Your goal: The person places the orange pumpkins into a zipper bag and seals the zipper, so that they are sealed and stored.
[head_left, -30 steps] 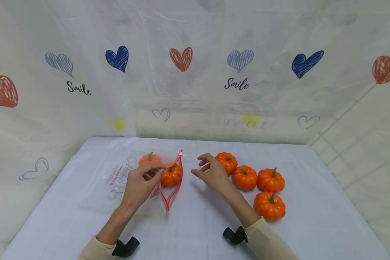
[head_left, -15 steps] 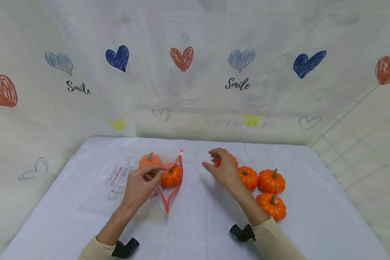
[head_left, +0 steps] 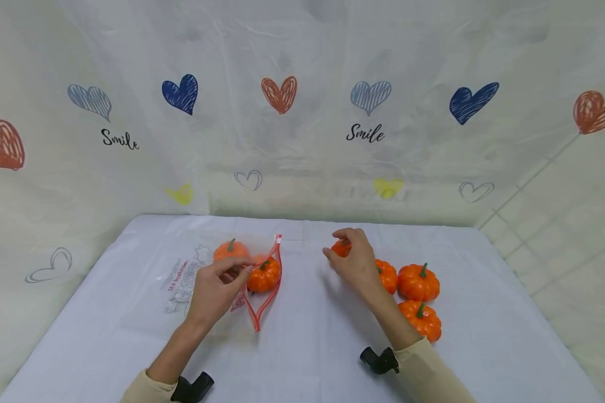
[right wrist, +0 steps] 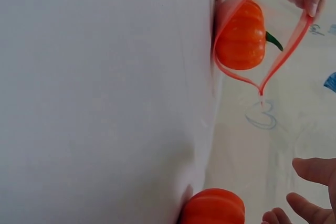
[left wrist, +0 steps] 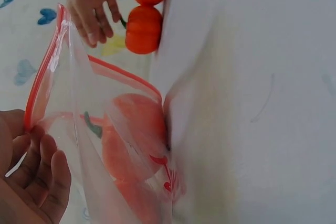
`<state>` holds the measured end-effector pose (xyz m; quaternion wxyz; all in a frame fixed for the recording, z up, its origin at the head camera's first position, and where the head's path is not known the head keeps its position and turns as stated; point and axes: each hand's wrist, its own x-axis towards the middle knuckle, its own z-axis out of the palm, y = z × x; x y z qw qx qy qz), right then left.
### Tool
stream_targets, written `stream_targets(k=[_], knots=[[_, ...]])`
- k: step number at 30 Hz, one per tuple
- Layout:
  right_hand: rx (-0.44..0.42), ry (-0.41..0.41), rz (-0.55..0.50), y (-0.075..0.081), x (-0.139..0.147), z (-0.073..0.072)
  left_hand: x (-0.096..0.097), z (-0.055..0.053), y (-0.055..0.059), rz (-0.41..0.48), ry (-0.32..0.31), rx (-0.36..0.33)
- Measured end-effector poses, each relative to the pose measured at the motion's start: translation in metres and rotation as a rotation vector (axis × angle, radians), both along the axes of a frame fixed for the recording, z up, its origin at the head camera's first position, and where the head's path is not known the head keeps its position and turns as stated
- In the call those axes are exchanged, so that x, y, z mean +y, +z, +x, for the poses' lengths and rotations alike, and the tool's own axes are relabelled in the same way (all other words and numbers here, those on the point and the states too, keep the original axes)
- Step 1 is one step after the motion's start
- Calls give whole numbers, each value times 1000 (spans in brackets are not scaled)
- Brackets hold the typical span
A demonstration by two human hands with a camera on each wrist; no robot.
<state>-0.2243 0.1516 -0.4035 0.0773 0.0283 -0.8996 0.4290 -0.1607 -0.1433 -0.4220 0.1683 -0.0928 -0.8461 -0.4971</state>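
Observation:
My left hand pinches the upper edge of a clear zip bag with a red seal, holding its mouth apart. Inside the bag, an orange toy pumpkin with a green stem sits at the mouth. Another pumpkin shows through the plastic farther back. My right hand hangs over the back-left loose pumpkin, with thumb and fingers spread and partly hiding it in the head view. In the right wrist view a gap shows between the fingertips and that pumpkin.
More loose pumpkins stand to the right: one partly behind my right wrist, one beside it and one nearer the front. They stand on a white-covered table. A white curtain printed with hearts hangs behind.
My right hand has moved right, away from the bag's mouth, to over the back-left loose pumpkin. The left hand and the bag have stayed put.

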Motion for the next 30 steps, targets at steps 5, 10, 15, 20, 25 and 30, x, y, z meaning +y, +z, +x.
stream_targets(k=[5,10,15,20,25,30], knots=[[4,-6,-2,3,5,-1,-1,0,-2,4,0,-4],[-4,-15,-9,3,12,-2,-1,1,-2,1,5,-17],[-14,17,-1,4,21,-5,0,1,-1,-5,11,-17],[-19,78,-13,1,33,-9,1,1,-1,-5,7,-21],[-24,112,9,-5,43,-14,1,0,-2,-1,0,-19],[-48,130,54,-9,49,-18,1,-1,-3,0,-1,-17]])
